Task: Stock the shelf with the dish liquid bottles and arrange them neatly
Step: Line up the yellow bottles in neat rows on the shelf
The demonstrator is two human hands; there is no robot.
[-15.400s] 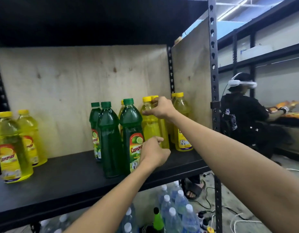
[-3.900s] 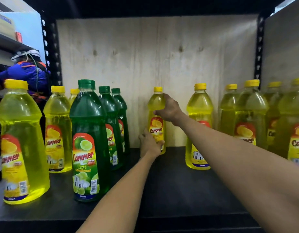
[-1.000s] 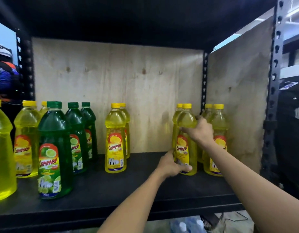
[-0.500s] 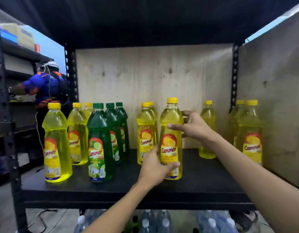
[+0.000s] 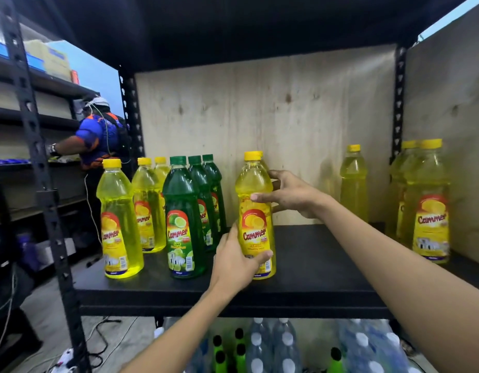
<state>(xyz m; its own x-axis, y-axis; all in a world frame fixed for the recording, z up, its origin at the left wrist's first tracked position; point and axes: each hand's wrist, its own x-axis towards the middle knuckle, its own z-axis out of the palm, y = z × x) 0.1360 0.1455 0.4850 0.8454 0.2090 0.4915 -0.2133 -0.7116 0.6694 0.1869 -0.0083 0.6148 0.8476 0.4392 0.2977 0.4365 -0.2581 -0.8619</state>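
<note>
- As it stands upright near the front edge of the black shelf, just right of the green bottles, the yellow lemon bottle is gripped by both hands.
- The left hand wraps fingers and thumb round the lower label. The right hand curls round the shoulder, with the thumb across the front.
- This low-and-high hold probably steadies a tall, narrow bottle and lets the label be turned forward.
- The spot looks chosen to head a new yellow file. The green bottles run front to back in a line of three, and the yellow bottles on the left are filed in much the same way.
- A lone yellow bottle stands by the back wall and a pair of yellow bottles by the right side, both well apart from the rows, so the arranging seems unfinished.
- The shelf board is flat, matt and dark, backed by a plywood panel between perforated metal uprights.
- Below the shelf stand water bottles with white caps.
- To the left, another person in a blue top works at a neighbouring rack, and cables trail across the floor.
</note>
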